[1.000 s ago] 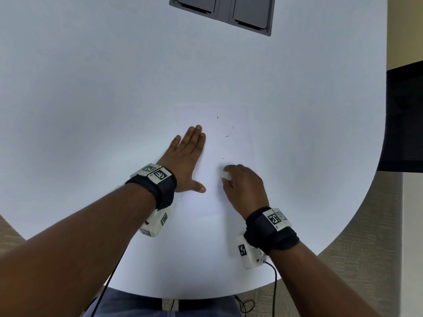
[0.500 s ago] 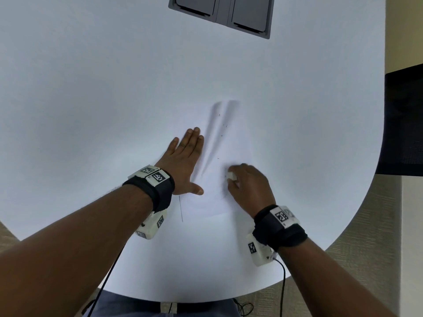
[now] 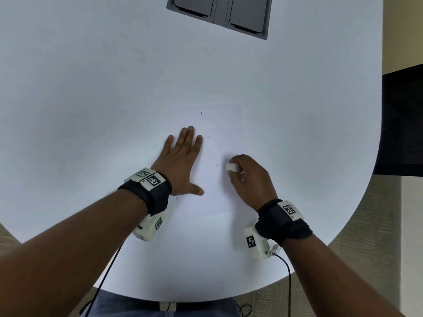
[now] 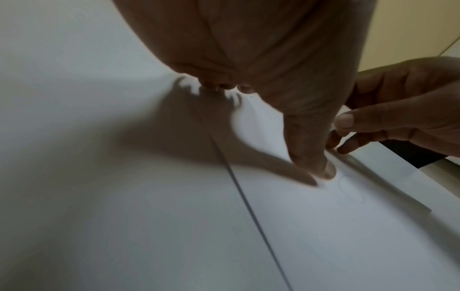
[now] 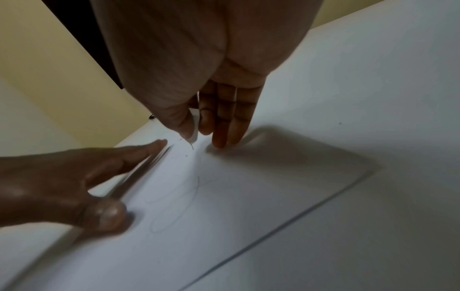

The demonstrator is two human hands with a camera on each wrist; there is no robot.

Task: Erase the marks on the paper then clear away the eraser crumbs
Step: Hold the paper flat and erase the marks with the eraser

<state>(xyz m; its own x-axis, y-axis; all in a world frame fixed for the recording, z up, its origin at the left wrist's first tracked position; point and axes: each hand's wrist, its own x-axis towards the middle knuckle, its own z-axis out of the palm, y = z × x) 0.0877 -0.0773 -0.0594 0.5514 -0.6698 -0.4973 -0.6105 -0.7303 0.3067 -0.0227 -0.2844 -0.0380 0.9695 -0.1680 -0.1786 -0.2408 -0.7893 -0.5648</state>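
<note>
Left hand (image 3: 180, 165) flat on the left half of the paper (image 3: 219, 202), fingers straight and spread, pinning the sheet near the front edge of the white bench (image 3: 91, 88). Right hand (image 3: 249, 179) over the sheet's right side, grip closed around a small white eraser (image 3: 231, 167), pinched between thumb and forefinger with the other fingers trailing toward the paper. Faint looping pencil marks (image 5: 179, 204) left on the near part of the sheet, close to the left thumb; dark eraser crumbs (image 3: 211, 133) scattered across the far half. Erasing judged unfinished, crumb clearing yet to begin. Best done with short, light strokes over the remaining loops, rubbing away from the pinning hand so the sheet stays taut and not buckled. Worth shifting the flat hand nearer the marks for a firmer hold. Crumbs best swept off toward one edge of the bench only once the lines are gone. Grey hatch (image 3: 219, 14) set into the far edge, well apart.
</note>
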